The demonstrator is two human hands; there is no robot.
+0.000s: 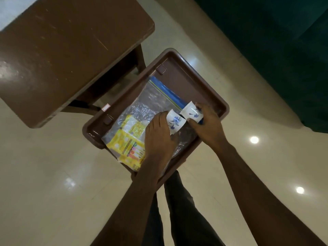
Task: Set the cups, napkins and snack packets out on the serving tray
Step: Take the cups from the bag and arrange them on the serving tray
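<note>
The left cup, white with blue flowers, is being gripped by the left hand. Its twin, the right cup, is being gripped by the right hand. The two cups are being held just beside each other, perhaps touching, over the 3 o'clock side of the serving tray. Beneath them a clear zip bag is lying in the tray, with yellow snack packets showing through it at 7 o'clock. A brown tabletop is standing at 10 o'clock. What is carrying the tray cannot be told. A risk is being judged here: cups set on the slick, lumpy bag could be tipped over, or knocked together and chipped. The tray could also be tilted by pressure near its edge.
</note>
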